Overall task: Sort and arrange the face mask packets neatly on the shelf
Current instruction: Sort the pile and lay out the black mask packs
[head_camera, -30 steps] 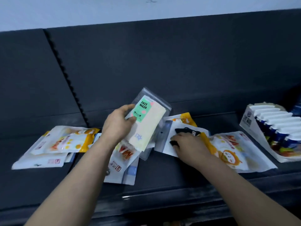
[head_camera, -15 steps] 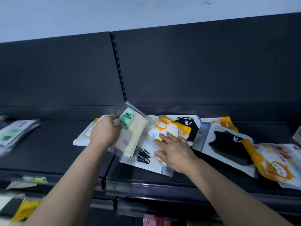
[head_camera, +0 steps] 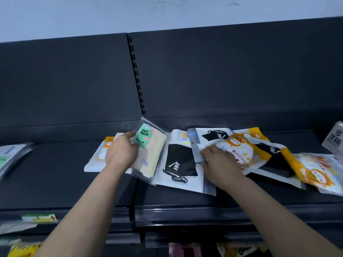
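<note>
Left hand (head_camera: 121,154) grips the green-label packet (head_camera: 149,152) above the shelf (head_camera: 55,173) middle, right hand (head_camera: 220,164) pinches an orange packet (head_camera: 239,151) (sorting barely begun), black-mask packets (head_camera: 181,164) lying jumbled toward the right edge.

The shelf (head_camera: 55,175) looks like matt, dark painted metal. On it, the clear packet (head_camera: 148,154) is glossy see-through plastic. Right of it, the black mask (head_camera: 181,164) looks like soft matt cloth inside a shiny white pouch (head_camera: 189,184).
</note>
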The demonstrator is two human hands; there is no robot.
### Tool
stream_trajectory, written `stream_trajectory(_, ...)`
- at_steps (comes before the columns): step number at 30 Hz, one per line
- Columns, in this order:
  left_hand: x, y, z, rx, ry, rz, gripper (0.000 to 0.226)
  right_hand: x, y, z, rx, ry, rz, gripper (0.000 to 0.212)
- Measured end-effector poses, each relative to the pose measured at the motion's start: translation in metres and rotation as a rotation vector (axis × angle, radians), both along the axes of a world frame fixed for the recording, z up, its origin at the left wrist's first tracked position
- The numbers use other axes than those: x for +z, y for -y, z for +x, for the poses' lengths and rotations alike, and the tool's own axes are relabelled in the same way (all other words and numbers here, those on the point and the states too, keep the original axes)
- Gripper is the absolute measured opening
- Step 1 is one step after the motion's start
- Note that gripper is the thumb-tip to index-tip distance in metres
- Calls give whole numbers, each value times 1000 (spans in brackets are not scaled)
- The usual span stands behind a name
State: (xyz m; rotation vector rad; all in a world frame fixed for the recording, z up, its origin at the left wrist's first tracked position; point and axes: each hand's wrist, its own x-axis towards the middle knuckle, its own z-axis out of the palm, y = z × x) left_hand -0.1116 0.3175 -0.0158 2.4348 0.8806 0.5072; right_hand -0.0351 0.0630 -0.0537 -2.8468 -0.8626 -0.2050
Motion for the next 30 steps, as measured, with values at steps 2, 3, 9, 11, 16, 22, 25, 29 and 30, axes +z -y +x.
stream_trajectory(2, 0, -13, -5, 50, 30, -5, 45, -5, -19, -10, 116, -21, 71, 42)
stream_trajectory(3, 0, -20, -9, 68, 38, -7, 46, -9, -28, -14, 148, -46, 84, 45)
stream_trajectory(9, -2, -53, -27, 46, 40, -23, 46, -29, -63, -41, 165, -227, -25, 49)
stream_trajectory(11, -3, -60, -32, 26, 31, -29, 45, -33, -76, -50, 186, -214, 34, 39)
stream_trajectory(16, -8, -74, -46, -17, 14, -21, 44, -31, -99, -53, 145, -165, 234, 56)
stream_trajectory(22, -6, -89, -58, -47, 55, -11, 44, -25, -99, -45, -46, -117, 3, 51)
stream_trajectory(25, -9, -89, -57, -46, 55, -40, 44, -19, -99, -40, -84, -153, -64, 43)
stream_trajectory(29, -13, -83, -53, -41, 48, -64, 44, -14, -102, -25, -29, -174, -28, 49)
stream_trajectory(30, -13, -82, -52, -36, 48, -69, 44, -11, -103, -21, 3, -209, -33, 53)
